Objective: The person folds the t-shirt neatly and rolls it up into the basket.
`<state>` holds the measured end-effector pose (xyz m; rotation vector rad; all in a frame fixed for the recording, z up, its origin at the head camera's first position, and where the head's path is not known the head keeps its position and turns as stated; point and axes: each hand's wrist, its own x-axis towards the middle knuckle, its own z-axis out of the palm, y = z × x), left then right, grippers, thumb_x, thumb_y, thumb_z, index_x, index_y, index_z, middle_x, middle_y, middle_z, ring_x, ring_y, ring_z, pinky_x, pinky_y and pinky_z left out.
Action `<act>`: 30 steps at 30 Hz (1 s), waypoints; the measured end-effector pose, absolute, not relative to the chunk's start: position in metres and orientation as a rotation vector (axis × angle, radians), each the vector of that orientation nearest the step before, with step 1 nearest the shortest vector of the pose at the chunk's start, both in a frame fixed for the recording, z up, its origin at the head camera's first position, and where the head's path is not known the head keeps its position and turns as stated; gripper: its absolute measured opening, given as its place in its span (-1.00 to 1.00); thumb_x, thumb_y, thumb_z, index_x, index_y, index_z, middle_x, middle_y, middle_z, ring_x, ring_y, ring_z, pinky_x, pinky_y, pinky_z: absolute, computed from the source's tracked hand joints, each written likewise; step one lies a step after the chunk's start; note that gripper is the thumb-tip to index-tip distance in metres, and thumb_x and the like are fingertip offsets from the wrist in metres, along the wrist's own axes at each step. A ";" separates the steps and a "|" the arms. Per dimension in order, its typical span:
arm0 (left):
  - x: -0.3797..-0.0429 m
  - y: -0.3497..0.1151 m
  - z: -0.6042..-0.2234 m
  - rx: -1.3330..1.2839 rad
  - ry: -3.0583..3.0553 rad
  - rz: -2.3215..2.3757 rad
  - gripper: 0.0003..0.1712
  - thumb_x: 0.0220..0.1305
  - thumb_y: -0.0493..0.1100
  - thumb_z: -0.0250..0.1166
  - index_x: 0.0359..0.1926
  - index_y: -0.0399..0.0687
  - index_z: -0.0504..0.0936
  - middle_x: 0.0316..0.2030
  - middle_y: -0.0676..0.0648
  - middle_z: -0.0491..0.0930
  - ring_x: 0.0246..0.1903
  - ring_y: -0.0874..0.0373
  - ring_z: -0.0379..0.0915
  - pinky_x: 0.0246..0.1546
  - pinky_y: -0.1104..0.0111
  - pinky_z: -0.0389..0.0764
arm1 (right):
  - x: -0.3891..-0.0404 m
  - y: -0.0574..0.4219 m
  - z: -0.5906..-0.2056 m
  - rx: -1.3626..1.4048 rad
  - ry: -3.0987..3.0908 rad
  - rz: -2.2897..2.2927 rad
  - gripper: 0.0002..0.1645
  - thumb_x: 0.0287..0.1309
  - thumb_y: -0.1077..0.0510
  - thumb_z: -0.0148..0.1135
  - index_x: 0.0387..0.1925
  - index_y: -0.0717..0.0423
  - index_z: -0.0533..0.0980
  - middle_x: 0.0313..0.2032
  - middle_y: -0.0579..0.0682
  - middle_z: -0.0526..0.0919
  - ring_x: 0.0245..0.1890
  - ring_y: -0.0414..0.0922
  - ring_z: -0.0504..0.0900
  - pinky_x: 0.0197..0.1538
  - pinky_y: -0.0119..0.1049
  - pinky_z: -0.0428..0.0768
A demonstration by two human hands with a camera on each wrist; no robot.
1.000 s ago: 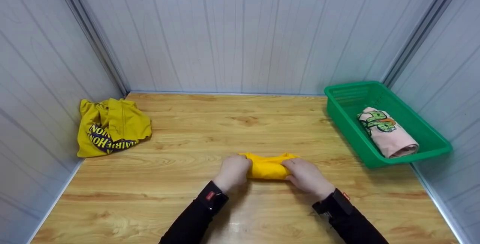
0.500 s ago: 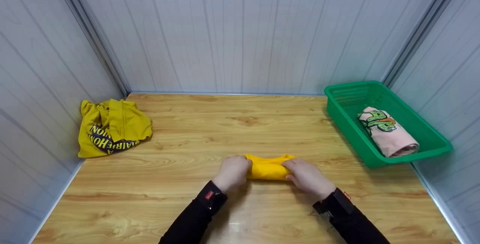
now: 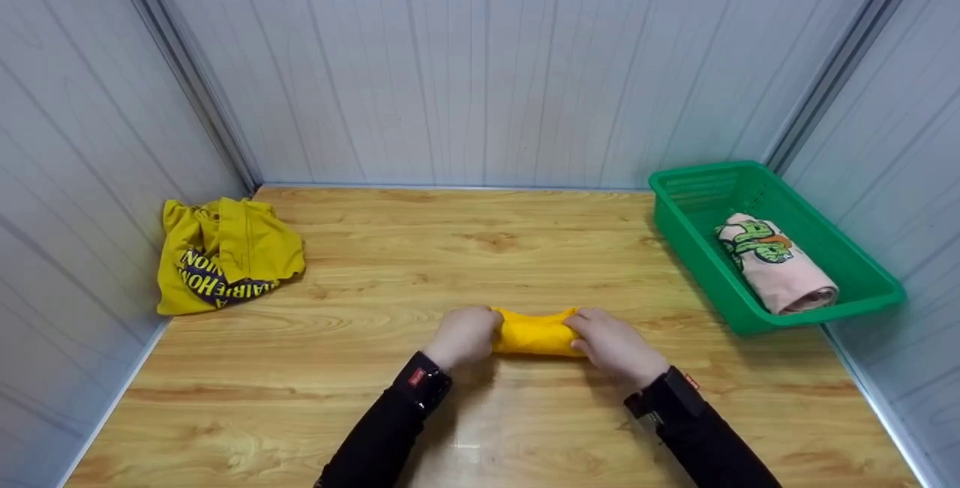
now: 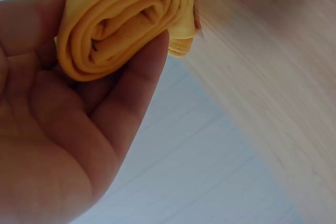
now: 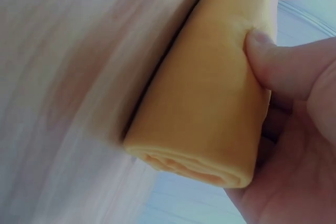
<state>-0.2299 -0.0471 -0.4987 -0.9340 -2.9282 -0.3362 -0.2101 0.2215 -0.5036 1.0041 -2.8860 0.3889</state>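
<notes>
A rolled-up yellow cloth [image 3: 534,334] lies across the wooden table between my two hands. My left hand [image 3: 466,334] grips its left end; in the left wrist view the roll's spiral layers [image 4: 123,30] face the palm, thumb on one side and fingers on the other. At the right end, my right hand [image 3: 616,345] holds the roll, and in the right wrist view the thumb [image 5: 270,56] presses into its side while the other fingers go behind it. A small loose fold of cloth [image 4: 180,47] sticks out past the left fingertips.
A crumpled mustard-yellow garment [image 3: 232,252] with dark lettering lies at the left wall. On the right stands a green plastic basket [image 3: 694,263] holding a rolled pink garment [image 3: 784,270] with a green print. Pale panel walls [image 3: 480,68] enclose the table [image 3: 360,390] at back and sides.
Both hands have stayed on the yellow roll and shifted very slightly. The raised flap at the roll's far edge has been rolled in, leaving a smoother cylinder.
</notes>
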 end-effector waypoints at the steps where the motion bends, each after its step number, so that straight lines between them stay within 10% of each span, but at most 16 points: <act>1: -0.231 -0.047 -0.499 -0.931 -2.936 -0.349 -0.93 0.14 -0.25 0.32 -0.43 -0.07 0.57 -0.47 -0.04 0.56 -0.46 0.05 0.53 -0.49 0.17 0.56 | -0.211 0.222 -0.503 1.003 -2.897 0.397 -0.65 0.29 0.23 0.26 0.07 0.27 0.54 -0.06 0.15 0.60 -0.04 0.09 0.58 0.03 0.00 0.55; 18: -0.254 -0.050 -0.497 -0.893 -3.111 -0.663 -0.80 0.36 -0.21 0.21 -0.09 -0.20 0.67 -0.16 -0.17 0.69 -0.15 -0.07 0.62 -0.04 0.09 0.58 | -0.230 0.226 -0.504 0.902 -3.031 0.597 -0.64 0.42 0.14 0.11 0.14 0.21 0.51 0.04 0.15 0.62 0.07 0.09 0.58 0.16 0.03 0.47; 30: -0.261 -0.053 -0.495 -0.834 -3.198 -0.830 -0.76 0.43 -0.16 0.16 -0.04 -0.19 0.66 -0.18 -0.13 0.66 -0.25 0.04 0.54 -0.11 0.13 0.54 | -0.237 0.228 -0.506 0.906 -3.049 0.637 -0.63 0.45 0.12 0.06 0.15 0.21 0.51 0.06 0.17 0.61 0.11 0.13 0.56 0.20 0.06 0.43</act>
